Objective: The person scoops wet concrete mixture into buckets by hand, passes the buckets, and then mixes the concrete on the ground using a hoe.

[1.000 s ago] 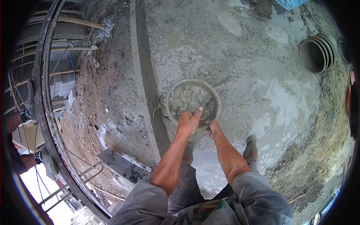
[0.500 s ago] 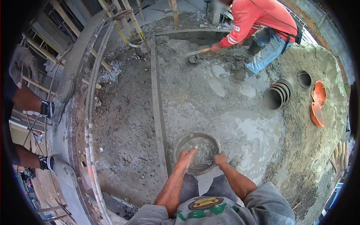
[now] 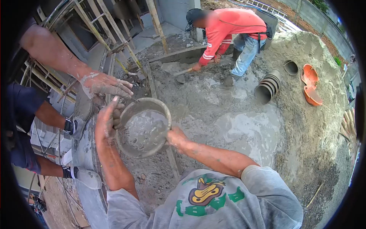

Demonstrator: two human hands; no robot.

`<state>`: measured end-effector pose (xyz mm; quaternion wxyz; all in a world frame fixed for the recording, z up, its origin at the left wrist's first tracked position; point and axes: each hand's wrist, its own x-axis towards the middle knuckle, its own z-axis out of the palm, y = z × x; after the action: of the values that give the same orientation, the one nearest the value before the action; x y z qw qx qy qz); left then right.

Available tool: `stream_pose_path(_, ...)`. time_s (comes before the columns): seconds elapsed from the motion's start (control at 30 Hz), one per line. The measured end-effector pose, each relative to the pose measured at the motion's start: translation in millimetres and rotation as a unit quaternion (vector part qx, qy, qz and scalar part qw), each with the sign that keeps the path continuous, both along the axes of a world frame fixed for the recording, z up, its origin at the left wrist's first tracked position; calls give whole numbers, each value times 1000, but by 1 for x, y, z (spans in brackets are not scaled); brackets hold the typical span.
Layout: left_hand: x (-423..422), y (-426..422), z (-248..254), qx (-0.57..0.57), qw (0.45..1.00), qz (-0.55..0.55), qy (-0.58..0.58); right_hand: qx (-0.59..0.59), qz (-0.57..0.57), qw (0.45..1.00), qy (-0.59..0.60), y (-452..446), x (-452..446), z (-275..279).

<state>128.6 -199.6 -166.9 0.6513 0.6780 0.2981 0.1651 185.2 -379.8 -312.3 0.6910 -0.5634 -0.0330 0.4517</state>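
A round grey bucket [image 3: 166,110] with wet cement [image 3: 146,128] in it is held up in front of me, tilted toward my view. My right hand [image 3: 176,136] is closed on its right rim. At the left side of the bucket is my left hand [image 3: 109,119], its fingers curled against the wall and the thumb pointing up. Just above that hand, a co-worker's cement-smeared hand [image 3: 108,84] reaches in from the left, fingers stretched toward the rim. Whether those fingers touch the bucket I cannot tell.
A person in a red top [image 3: 242,24] bends over the mix with a hoe [image 3: 181,78]. Stacked buckets [image 3: 267,88], a single bucket [image 3: 291,68] and broken orange pieces [image 3: 310,84] lie on the sand at right. The co-worker stands on a concrete ledge [image 3: 85,152] at left, near wooden poles.
Both my hands have lifted the bucket off the wet floor and swung it up and left. The co-worker's arm has stretched out toward it. The person in red still works the mix.
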Motion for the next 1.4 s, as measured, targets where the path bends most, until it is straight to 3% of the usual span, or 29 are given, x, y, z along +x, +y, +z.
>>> stream_pose_path(0.07, -6, 25, 36, 17, 1000, 3, -25, 56, 27, 998, -28, 18, 1, 47)
stream_pose_path(0.13, -10, 50, 61, 37, 999, 22, -20, 87, -26, 993, -80, 77, 6, 18)
stream_pose_path(0.27, -22, 125, 70, 40, 995, 68, -65, 80, 44, 986, -143, 112, 16, 33)
stream_pose_path(0.33, -25, 125, 80, 127, 979, 142, -71, 42, 122, 973, -192, 112, 26, 55)
stream_pose_path(0.4, -29, 136, 80, 213, 956, 186, -80, 42, 91, 939, -330, 103, 29, 58)
stream_pose_path(0.5, -39, 179, 61, 284, 931, 187, -130, 14, 37, 881, -472, 82, 48, 11)
stream_pose_path(0.6, -36, 84, 46, 476, 802, 293, -211, -137, 59, 904, -400, 22, 85, -89)
stream_pose_path(0.63, -38, 71, 33, 467, 796, 310, -228, -228, 60, 905, -355, -11, 99, -122)
stream_pose_path(0.67, -38, 60, 17, 452, 796, 320, -247, -308, 74, 864, -391, -49, 114, -165)
stream_pose_path(0.7, -34, 51, -5, 369, 828, 308, -289, -371, -6, 865, -339, -93, 116, -202)
stream_pose_path(0.73, -28, 42, -32, 284, 852, 298, -323, -448, 38, 836, -315, -144, 122, -219)
stream_pose_path(0.8, -11, 26, -100, 194, 931, 237, -200, -556, 60, 799, -220, -242, 124, -251)
stream_pose_path(0.83, 6, 16, -144, 158, 958, 207, -118, -589, 30, 780, -208, -295, 123, -297)
stream_pose_path(0.87, 23, -18, -166, 125, 975, 186, -7, -586, 110, 770, -228, -333, 119, -256)
stream_pose_path(0.9, 30, -23, -221, 96, 983, 152, 38, -606, 130, 744, -249, -380, 117, -288)
stream_pose_path(0.93, 37, -44, -260, 68, 987, 134, 54, -654, 13, 740, -156, -419, 114, -325)
stream_pose_path(1.03, 63, -117, -350, 2, 993, 42, 113, -646, 54, 761, -42, -491, 143, -307)
stream_pose_path(1.1, 97, -177, -380, 8, 983, 30, 180, -627, 92, 773, 5, -536, 184, -322)
stream_pose_path(1.2, 156, -265, -428, -28, 969, -30, 244, -658, 66, 747, -67, -597, 273, -404)
stream_pose_path(1.27, 196, -319, -448, -7, 932, -131, 337, -644, -1, 764, -35, -617, 362, -437)
stream_pose_path(1.3, 229, -353, -465, 5, 909, -197, 368, -674, -34, 733, -90, -629, 409, -478)
stream_pose_path(1.4, 290, -407, -552, -11, 863, -335, 378, -637, -156, 688, -310, -644, 563, -519)
